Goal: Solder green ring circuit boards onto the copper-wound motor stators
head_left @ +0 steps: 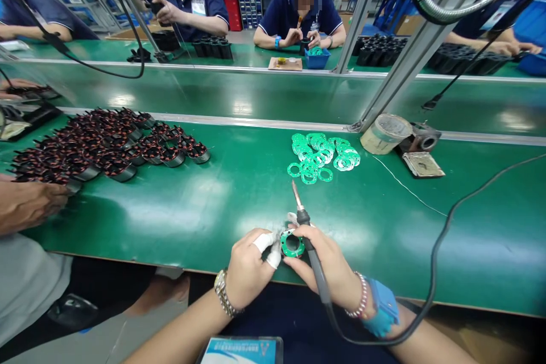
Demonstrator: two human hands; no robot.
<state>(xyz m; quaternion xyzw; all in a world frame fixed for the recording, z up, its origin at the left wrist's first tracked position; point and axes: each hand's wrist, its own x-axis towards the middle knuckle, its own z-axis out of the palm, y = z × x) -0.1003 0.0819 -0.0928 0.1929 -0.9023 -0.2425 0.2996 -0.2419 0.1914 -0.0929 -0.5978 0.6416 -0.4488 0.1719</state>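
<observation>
Close to the table's front edge, a green ring-shaped circuit board (285, 247) sits on top of a small round part, probably a wound stator like those in the pile; its body is mostly hidden. My left hand (247, 270), with white covers on the thumb and a finger, grips this part from the left. My right hand (333, 267) steadies its right side with thumb and fingertips, while also holding a soldering iron (314, 264). The iron's tip points up and away, clear of the board. Farther back lies a loose heap of green ring boards (309, 168).
Many wound stators (94, 145) are piled at left, beside a neighbour's hand (32, 202). A round tub (386, 133) and a soldering iron stand with sponge (423, 165) are at back right. The iron's cable (435, 261) loops right. Co-workers sit across, behind a metal post (401, 60).
</observation>
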